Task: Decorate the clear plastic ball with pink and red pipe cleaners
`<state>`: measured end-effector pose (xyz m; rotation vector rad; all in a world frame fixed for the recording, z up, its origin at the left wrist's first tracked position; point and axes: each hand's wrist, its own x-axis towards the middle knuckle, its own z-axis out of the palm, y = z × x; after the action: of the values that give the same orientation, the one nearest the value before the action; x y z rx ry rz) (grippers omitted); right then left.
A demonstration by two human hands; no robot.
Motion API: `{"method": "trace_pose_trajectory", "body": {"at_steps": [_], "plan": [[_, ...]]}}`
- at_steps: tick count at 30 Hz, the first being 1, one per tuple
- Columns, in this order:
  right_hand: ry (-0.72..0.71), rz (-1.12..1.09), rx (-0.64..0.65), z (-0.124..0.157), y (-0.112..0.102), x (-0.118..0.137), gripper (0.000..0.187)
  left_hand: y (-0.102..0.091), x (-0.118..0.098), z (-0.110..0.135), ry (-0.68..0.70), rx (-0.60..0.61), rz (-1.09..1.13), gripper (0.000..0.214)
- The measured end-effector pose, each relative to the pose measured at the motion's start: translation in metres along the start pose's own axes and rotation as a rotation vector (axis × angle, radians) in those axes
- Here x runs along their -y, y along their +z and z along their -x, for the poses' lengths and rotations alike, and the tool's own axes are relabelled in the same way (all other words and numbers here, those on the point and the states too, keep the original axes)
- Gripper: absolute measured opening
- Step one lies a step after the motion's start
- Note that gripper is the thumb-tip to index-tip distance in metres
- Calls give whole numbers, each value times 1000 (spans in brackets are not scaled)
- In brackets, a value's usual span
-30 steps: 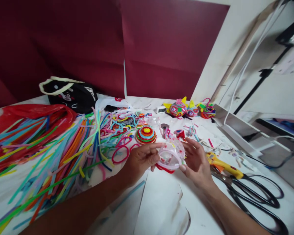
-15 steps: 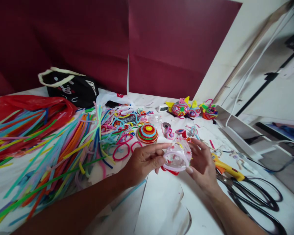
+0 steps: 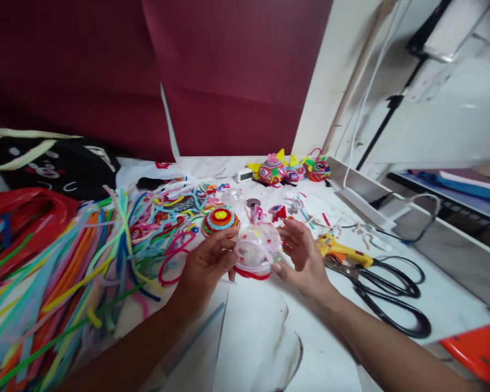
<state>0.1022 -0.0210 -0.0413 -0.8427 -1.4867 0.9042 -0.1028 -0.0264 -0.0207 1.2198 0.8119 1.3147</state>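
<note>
One clear dome [image 3: 256,247]: pink-rimmed, held just above the table's [image 3: 453,296] middle.
Left hand [image 3: 204,268]: fingers curled, gripping its left side.
Right hand [image 3: 306,260]: loosely curved, fingertips seemingly gripping its right side.

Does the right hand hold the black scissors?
No, the black scissors lie on the table beside the right hand, which holds a clear plastic ball together with the left hand.

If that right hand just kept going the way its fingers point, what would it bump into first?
The clear ball: the right hand cups its side, fingers aimed leftward at it. Past the ball waits the left hand, though depth is hard to judge.
</note>
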Motion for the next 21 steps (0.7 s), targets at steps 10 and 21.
{"method": "trace_pose_trajectory", "body": {"at_steps": [10,21], "plan": [[137,63,-58,0,2,3,76,1,6,2,284,-87,-372,31],[222,146,-88,-1,3,-1,76,-8,14,-1,619,68,-919,41]]}}
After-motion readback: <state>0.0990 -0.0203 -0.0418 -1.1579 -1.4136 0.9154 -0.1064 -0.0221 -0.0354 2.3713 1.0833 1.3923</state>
